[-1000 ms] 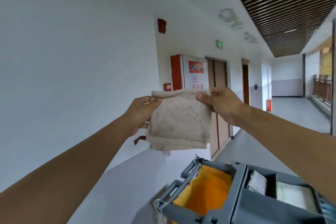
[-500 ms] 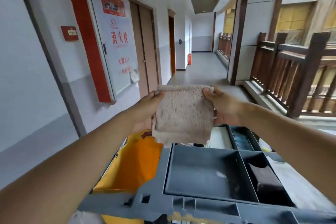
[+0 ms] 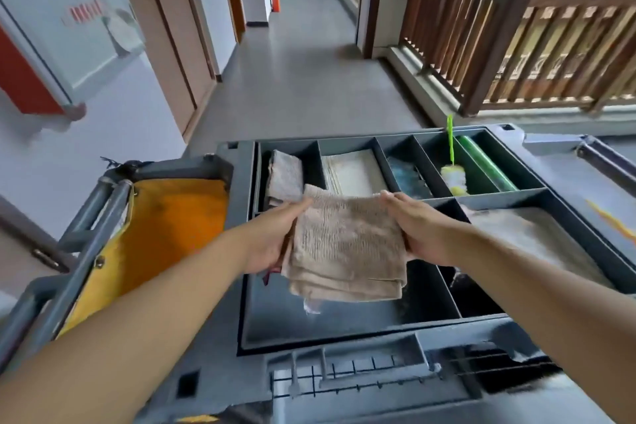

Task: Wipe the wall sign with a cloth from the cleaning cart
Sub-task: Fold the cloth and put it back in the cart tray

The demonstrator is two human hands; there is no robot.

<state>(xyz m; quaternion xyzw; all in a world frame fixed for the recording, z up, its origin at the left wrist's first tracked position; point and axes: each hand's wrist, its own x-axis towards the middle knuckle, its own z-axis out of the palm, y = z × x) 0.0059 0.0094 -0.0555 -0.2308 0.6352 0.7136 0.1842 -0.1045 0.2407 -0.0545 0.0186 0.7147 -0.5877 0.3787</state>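
Beige and pretty grubby, the folded cloth (image 3: 347, 248) is stretched between both hands right over the grey cleaning cart (image 3: 344, 385). The left hand (image 3: 275, 237) has the cloth's left edge, fingers laid fairly straight along it with the thumb pinching near the top corner, and the right hand (image 3: 420, 231) does the same on the right edge. So the cloth sits between the 2 hands, top edge level with the fingertips, bottom layers hanging loose below the palms. It's held over the big near compartment (image 3: 309, 323) of the cart's top tray; can't tell if the dangling frayed bit touches the bottom of it.

Left of that is the yellow waste bag (image 3: 165, 231) hanging in its frame.

Further back there's a row of smaller bins: another folded rag (image 3: 284, 177) in the leftmost, just past the left fingertips, then a flat whitish folded cloth (image 3: 354, 172), something bluish (image 3: 407, 175) that's too blurry to name, and a little duster with a green handle (image 3: 451, 162) next to a green roll (image 3: 488, 165).

Beyond the cart is the grey corridor floor (image 3: 303, 72), brown doors (image 3: 172, 45) and a red-framed wall cabinet with red lettering (image 3: 62, 27) on the left, wooden railing (image 3: 516, 38) on the right.
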